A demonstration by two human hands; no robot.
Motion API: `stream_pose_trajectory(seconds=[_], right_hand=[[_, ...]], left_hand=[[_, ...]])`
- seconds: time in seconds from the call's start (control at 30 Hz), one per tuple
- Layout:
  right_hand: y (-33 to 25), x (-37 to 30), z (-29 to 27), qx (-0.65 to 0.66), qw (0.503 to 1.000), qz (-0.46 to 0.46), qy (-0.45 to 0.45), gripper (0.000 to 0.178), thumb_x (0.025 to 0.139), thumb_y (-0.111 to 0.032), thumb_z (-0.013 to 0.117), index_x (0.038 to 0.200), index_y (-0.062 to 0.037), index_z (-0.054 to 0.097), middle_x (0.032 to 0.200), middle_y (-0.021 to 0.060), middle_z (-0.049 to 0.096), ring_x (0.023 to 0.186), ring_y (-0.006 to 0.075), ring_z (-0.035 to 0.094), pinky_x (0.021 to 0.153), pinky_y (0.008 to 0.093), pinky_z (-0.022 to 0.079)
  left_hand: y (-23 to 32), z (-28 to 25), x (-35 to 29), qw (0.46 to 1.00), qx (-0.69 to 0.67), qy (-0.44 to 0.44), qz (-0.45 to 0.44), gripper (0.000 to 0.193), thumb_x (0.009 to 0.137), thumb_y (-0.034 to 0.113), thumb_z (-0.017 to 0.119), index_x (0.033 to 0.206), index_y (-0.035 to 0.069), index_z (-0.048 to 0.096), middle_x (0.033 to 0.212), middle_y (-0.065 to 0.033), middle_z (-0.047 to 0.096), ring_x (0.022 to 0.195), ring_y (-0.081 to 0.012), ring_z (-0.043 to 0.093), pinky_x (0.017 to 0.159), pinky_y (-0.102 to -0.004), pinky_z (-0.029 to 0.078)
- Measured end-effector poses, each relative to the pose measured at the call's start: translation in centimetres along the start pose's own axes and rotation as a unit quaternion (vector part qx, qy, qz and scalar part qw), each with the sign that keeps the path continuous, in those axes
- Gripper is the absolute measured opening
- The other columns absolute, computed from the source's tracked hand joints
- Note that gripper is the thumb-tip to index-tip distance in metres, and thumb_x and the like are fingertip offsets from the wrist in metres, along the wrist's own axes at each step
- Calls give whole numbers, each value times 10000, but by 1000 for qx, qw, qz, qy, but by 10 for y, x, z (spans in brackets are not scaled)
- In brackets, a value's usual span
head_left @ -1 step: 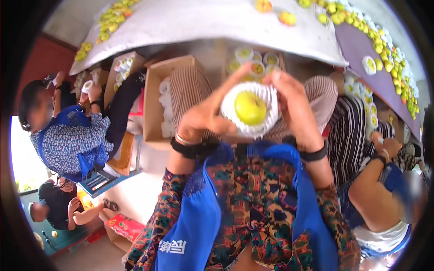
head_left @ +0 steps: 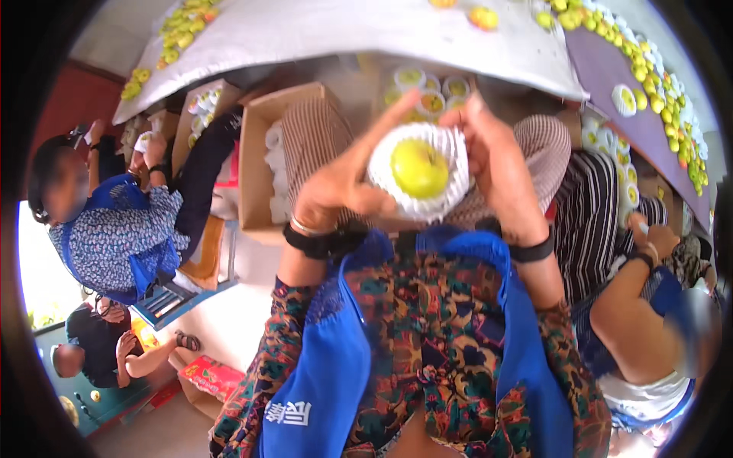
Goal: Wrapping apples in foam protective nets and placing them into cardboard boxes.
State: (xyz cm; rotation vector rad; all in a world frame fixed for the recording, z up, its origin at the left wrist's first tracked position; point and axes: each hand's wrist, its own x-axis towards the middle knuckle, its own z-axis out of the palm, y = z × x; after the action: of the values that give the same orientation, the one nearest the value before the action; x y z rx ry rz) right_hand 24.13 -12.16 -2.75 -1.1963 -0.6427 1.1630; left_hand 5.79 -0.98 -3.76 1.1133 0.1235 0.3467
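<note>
In the head view, a green apple in a white net sits mid-scene, held between the left hand, thumb and forefinger spread wide, and the right hand, fingers curled at the net's edge, right of an open box.

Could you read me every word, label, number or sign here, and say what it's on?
Blue apron, lower front: large white characters; I won't copy wording out.
Red carton on the lower left: pale printing, too small and blurred to read.
Apple in its white foam net: no lettering visible.
</note>
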Motion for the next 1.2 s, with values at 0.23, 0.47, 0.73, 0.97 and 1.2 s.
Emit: stream_pose_trajectory(seconds=[0.23, 0.47, 0.73, 0.97, 1.2], right_hand=[[-10, 2, 11, -86, 995, -6, -57, 446, 893, -485, 611, 951, -46, 664, 914, 1, 633, 797, 72, 547, 663, 240, 406], [-19, -19, 20, -299, 935, -173, 75, 427, 866, -423, 701, 928, -6, 636, 839, 2, 587, 795, 105, 549, 689, 270, 441], [-20, -14, 11, -71, 995, -50, -51, 256, 946, -303, 641, 926, -49, 669, 772, -63, 574, 693, 41, 461, 611, 212, 371], [-9, -4, 4, 23, 998, -23, -53, 210, 952, -285, 636, 1002, -83, 666, 834, -67, 620, 704, 15, 482, 618, 181, 370], [0, -1, 2, 156, 984, 60, -53, 209, 969, -213, 598, 1084, -41, 624, 940, 6, 666, 835, 73, 636, 691, 233, 522]], left_hand=[[13, 1, 0, 999, 23, 12, 20, 1254, 552, 151, 791, 1569, 38, 66, 1449, -158, 425, 1313, -241, 443, 1119, -318, 294], [18, -2, -2, 993, 110, 7, 43, 1241, 545, 139, 758, 1565, 20, 62, 1459, -165, 413, 1312, -243, 439, 1112, -319, 302], [18, -4, -2, 991, 120, 18, 64, 1266, 522, 121, 810, 1559, 6, 93, 1468, -170, 407, 1338, -249, 417, 1128, -330, 290], [13, -14, 1, 995, 1, 62, 74, 1347, 426, 84, 916, 1545, 0, 169, 1479, -190, 409, 1354, -275, 428, 1144, -361, 287], [11, -9, 0, 995, 0, 76, 65, 1349, 409, -1, 927, 1539, -1, 190, 1406, -208, 500, 1322, -274, 471, 1122, -365, 334]])
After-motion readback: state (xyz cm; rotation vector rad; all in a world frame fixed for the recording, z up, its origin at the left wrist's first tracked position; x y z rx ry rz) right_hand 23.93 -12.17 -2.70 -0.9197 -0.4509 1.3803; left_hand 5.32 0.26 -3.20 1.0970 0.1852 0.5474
